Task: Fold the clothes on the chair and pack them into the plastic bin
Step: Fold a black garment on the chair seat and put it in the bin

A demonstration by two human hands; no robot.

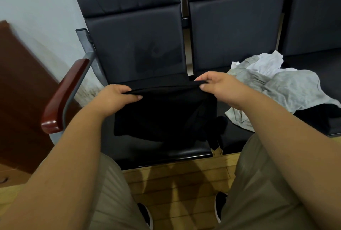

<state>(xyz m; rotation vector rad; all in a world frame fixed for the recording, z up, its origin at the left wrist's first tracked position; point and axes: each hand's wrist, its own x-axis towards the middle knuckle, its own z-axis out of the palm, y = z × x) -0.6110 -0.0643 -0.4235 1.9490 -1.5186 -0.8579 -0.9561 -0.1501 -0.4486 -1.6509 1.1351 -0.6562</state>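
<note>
Left hand and right hand each pinch the top edge of a black garment on the chair seat; grey clothes at 3 o'clock.

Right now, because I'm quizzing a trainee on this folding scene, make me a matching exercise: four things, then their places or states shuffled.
1 black garment
2 grey garment
3 white garment
4 wooden armrest

A crumpled, right of the black one
B pinched by left hand and right hand
C left of all the clothes
D bunched behind the grey one

Pairs: 1-B, 2-A, 3-D, 4-C
</note>
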